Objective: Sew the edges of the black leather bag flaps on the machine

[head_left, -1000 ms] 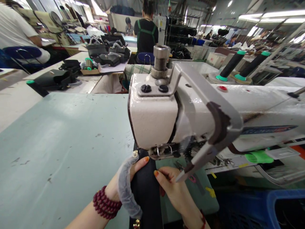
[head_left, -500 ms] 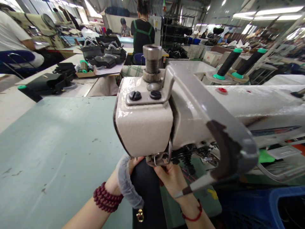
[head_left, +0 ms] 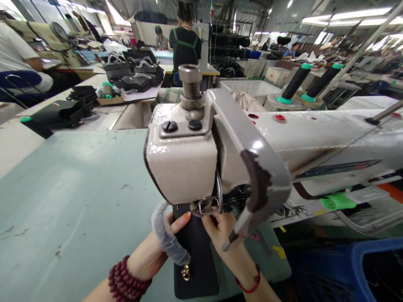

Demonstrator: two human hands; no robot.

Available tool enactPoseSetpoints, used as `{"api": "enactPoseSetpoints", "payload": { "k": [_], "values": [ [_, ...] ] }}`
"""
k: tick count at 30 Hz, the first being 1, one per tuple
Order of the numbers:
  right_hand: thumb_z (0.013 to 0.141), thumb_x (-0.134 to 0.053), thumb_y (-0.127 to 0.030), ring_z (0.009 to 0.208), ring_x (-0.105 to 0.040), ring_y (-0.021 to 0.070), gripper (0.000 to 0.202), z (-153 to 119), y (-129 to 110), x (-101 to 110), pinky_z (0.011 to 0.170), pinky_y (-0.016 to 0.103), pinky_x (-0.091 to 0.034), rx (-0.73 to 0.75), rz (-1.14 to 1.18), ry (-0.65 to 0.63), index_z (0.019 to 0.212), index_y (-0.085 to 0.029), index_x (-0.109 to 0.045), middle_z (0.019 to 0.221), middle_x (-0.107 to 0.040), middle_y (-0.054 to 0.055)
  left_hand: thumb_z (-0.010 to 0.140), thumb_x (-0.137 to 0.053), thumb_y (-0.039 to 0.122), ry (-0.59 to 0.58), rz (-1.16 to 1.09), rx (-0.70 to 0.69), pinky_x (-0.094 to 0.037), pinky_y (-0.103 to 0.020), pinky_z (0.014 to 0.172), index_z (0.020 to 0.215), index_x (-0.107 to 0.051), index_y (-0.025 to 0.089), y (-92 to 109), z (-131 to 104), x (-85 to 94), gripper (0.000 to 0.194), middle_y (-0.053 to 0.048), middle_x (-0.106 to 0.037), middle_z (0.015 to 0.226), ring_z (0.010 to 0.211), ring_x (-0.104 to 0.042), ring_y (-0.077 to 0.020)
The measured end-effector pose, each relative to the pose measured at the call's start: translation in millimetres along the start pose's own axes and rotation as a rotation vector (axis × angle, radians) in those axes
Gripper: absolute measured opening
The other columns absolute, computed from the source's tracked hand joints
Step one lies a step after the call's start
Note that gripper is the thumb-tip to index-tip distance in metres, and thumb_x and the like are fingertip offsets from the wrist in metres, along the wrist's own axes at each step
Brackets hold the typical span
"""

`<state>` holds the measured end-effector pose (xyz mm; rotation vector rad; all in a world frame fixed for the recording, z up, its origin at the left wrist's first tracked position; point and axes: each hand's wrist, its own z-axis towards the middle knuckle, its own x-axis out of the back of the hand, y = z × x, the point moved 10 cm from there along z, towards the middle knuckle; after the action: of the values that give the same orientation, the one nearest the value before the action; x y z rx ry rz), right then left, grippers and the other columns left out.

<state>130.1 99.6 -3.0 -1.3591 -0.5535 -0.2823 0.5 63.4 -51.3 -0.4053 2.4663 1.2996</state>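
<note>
A black leather-like bag panel lies lengthwise under the sewing machine head, its far end hidden there. Along its left side runs a handle wrapped in translucent film, ending at a gold fitting. My left hand grips the panel's left side, thumb on top and the other fingers mostly hidden. On the right, my right hand has its fingers bent at the panel's edge, close beside the presser foot area. The machine partly hides those fingertips.
A grey bent lever hangs over my right hand. Pale green tabletop spreads left. Black thread cones stand behind the machine arm. A blue basket is at lower right. Black bags fill a table behind; co-workers sit beyond.
The panel has moved forward under the machine, so its near end now shows. My left thumb lies more plainly on top of it. The view has shifted slightly.
</note>
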Motion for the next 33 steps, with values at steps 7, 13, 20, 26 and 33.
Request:
{"api": "enactPoseSetpoints", "payload": {
  "k": [7,13,20,26,33],
  "values": [
    [0.094,-0.048,-0.030,0.060,-0.059,0.0161,0.033,-1.4,6.2,-4.0,0.059,0.022,-0.041,-0.056,0.074,-0.054,0.069,-0.018,-0.064,0.053,-0.058,0.002,0.077,-0.078,0.033,-0.094,0.114,-0.196,-0.041,-0.040,0.112,0.110,-0.073,0.018,27.9,10.9,-16.5,0.037,-0.010,-0.068,0.127,0.126,-0.056,-0.0309],
    [0.094,-0.048,-0.038,0.054,-0.052,0.0129,0.038,-3.0,14.8,-7.7,0.054,0.022,-0.036,-0.129,0.112,-0.039,0.067,-0.016,-0.061,0.057,-0.057,0.002,0.071,-0.081,0.037,-0.116,0.040,-0.149,-0.047,-0.044,0.106,0.115,-0.072,0.023,36.3,6.1,-25.7,0.047,-0.008,-0.071,0.120,0.114,-0.064,-0.0332],
    [0.094,-0.048,-0.039,0.048,-0.048,0.0120,0.044,-1.4,16.4,-7.3,0.050,0.022,-0.033,-0.133,0.086,0.019,0.056,-0.018,-0.052,0.045,-0.047,-0.001,0.068,-0.081,0.032,-0.099,0.102,-0.241,-0.048,-0.040,0.104,0.107,-0.074,0.020,49.0,9.9,-23.1,0.042,-0.010,-0.071,0.118,0.116,-0.062,-0.0326],
    [0.096,-0.046,-0.039,0.044,-0.049,0.0104,0.048,-2.3,16.0,-7.6,0.047,0.021,-0.030,-0.126,0.065,0.066,0.052,-0.018,-0.047,0.046,-0.051,0.000,0.070,-0.076,0.038,-0.098,0.261,-0.345,-0.040,-0.035,0.112,0.090,-0.079,0.023,66.8,9.7,-27.1,0.025,-0.006,-0.074,0.110,0.132,-0.049,-0.0330],
    [0.098,-0.042,-0.046,0.038,-0.050,0.0097,0.053,-5.6,19.2,-18.0,0.043,0.019,-0.031,-0.178,0.189,0.025,0.052,-0.019,-0.046,0.041,-0.048,-0.001,0.074,-0.078,0.025,-0.114,0.224,-0.357,-0.042,-0.033,0.111,0.109,-0.075,0.022,57.6,26.3,-11.7,0.035,-0.003,-0.070,0.123,0.129,-0.053,-0.0288]
  ]
}}
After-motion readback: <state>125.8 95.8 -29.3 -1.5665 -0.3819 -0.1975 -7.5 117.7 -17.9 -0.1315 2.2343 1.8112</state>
